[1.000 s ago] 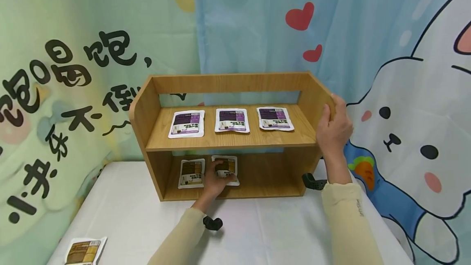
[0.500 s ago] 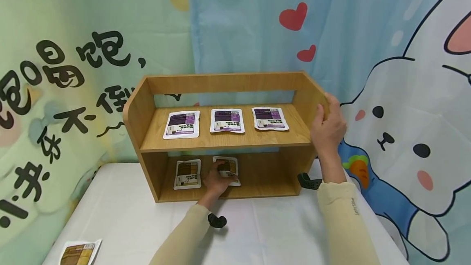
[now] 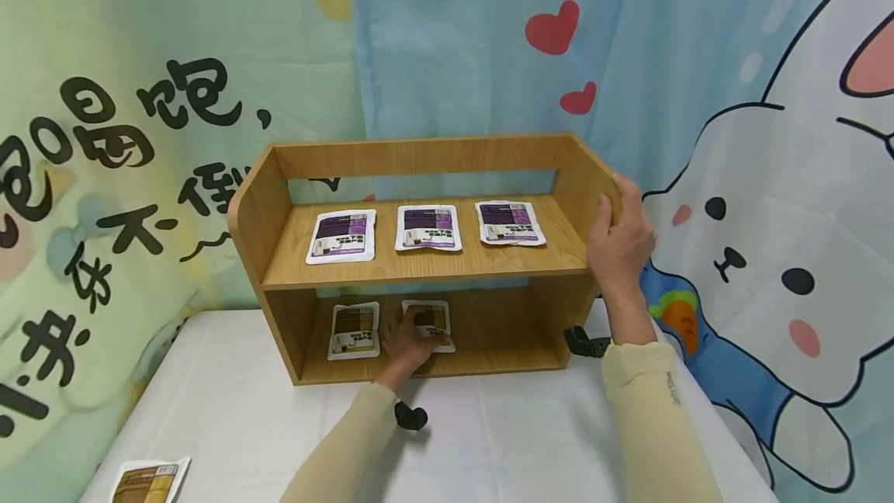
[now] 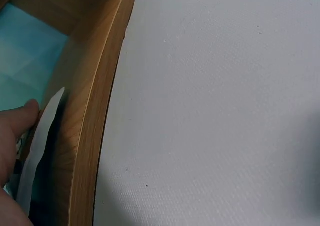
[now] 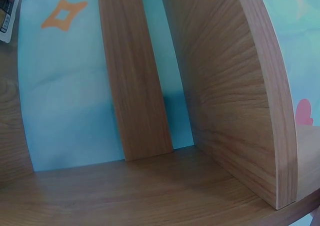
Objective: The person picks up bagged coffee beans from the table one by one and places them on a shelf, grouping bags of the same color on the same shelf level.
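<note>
A wooden two-tier shelf stands on the white table. On its lower board, my left hand holds a brown-and-white packet by its edges, covering its left part. In the left wrist view, the thumb lies against this packet, seen nearly edge-on. My right hand grips the front edge of the shelf's right side panel, thumb on the inner side. Another brown-and-white packet lies to the left on the same board.
Three purple-and-white packets lie in a row on the upper board. One more brown packet lies on the table at the front left. Printed curtains hang behind the shelf.
My left hand and its packet have shifted slightly right along the lower board, widening the gap from the other brown packet. The right hand keeps its grip. The head view has turned slightly right.
</note>
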Available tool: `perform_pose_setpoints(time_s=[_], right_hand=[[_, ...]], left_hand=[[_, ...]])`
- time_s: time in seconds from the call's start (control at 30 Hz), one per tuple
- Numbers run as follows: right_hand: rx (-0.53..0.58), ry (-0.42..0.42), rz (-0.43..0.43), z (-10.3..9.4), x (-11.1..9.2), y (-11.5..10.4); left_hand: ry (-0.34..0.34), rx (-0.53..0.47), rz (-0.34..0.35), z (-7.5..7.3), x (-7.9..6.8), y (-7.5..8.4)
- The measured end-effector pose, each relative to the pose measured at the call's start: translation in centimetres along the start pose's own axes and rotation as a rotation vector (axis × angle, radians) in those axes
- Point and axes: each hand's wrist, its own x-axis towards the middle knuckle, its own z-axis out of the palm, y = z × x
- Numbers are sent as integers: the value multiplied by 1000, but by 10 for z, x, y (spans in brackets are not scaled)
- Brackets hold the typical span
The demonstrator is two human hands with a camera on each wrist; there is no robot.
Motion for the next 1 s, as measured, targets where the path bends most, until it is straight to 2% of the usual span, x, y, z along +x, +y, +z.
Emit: perform_pose_setpoints(time_s=[0.27, 0.7, 0.83, 1.0], right_hand=[[8, 5, -19, 3, 4, -1], [2, -5, -12, 0, 0, 1], [-5, -8, -5, 0, -1, 1], [-10, -19, 7, -1, 0, 1]], left_hand=[[-24, 43, -8, -2, 3, 3], [12, 24, -21, 2, 1, -3], [18, -6, 24, -2, -3, -5], [34, -55, 164, -17, -15, -10]])
